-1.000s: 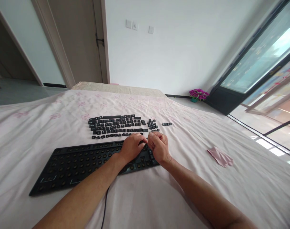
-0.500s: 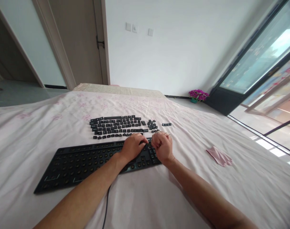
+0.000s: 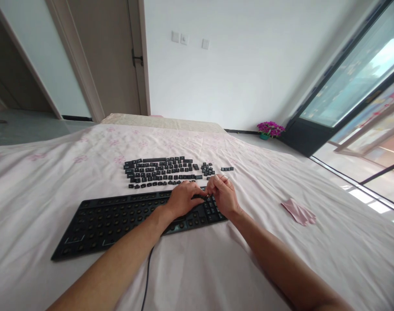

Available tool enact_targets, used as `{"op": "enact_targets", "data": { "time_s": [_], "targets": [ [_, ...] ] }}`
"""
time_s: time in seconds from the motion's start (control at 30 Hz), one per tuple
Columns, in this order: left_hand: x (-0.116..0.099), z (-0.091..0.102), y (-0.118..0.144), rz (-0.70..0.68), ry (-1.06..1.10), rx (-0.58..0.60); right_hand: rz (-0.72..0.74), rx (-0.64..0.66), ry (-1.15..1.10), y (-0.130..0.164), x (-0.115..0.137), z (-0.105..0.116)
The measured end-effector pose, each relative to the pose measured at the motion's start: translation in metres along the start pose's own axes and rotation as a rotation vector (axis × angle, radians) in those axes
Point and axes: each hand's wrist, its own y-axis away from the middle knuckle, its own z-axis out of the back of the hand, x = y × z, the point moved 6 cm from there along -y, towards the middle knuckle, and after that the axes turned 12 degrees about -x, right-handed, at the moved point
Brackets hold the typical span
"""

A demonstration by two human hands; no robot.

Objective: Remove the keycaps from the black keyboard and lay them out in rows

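A black keyboard (image 3: 119,220) lies on the cloth, most of its keycaps off and bare round switch spots showing. Keys are still in place on the number pad (image 3: 211,208) at its right end. My left hand (image 3: 184,198) bears on the keyboard's upper right part, fingers bent over the far edge and thumb pointing at my right hand. Closed in a pinch, my right hand (image 3: 223,194) is just above the number pad's top. A thin wire-like bit shows by its knuckles; what the fingers grip is too small to name.
Loose black keycaps (image 3: 161,170) lie in rows beyond the keyboard, with a small cluster (image 3: 208,168) and a short row (image 3: 227,169) to their right. A pink cloth (image 3: 298,211) lies at right. The keyboard's cable (image 3: 147,276) runs toward me.
The keyboard has shifted slightly to the right. My right hand has turned from a fist into a pinch close by my left thumb, and the wire-like bit shows more clearly.
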Motion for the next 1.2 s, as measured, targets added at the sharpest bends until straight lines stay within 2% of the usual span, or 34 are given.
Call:
{"op": "enact_targets", "data": {
  "time_s": [0.17, 0.27, 0.33, 0.43, 0.6, 0.77, 0.93, 1.1, 1.2],
  "targets": [
    [0.002, -0.003, -0.002, 0.013, -0.018, 0.002, 0.274, 0.122, 0.569, -0.001, 0.020, 0.010],
    [0.003, -0.003, -0.003, 0.045, -0.019, 0.000, 0.316, 0.234, 0.752, 0.002, 0.019, 0.013],
    [0.003, -0.003, -0.004, 0.052, -0.026, 0.008, 0.291, 0.287, 0.748, 0.005, 0.014, 0.015],
    [0.002, -0.004, -0.006, 0.014, -0.017, 0.041, 0.293, 0.300, 0.738, 0.009, 0.006, 0.015],
    [0.006, -0.010, -0.012, -0.033, 0.037, 0.105, 0.315, 0.240, 0.727, 0.012, -0.005, 0.016],
    [0.001, -0.011, -0.015, -0.065, 0.165, 0.083, 0.404, 0.191, 0.679, 0.018, -0.003, 0.021],
    [-0.003, -0.010, -0.015, 0.015, 0.298, 0.076, 0.443, 0.074, 0.633, 0.018, 0.003, 0.028],
    [0.000, -0.011, -0.015, 0.094, 0.274, 0.093, 0.378, 0.045, 0.621, 0.014, 0.002, 0.029],
    [0.000, -0.010, -0.015, 0.125, 0.295, 0.066, 0.414, 0.016, 0.610, 0.016, 0.006, 0.029]
  ]
}}
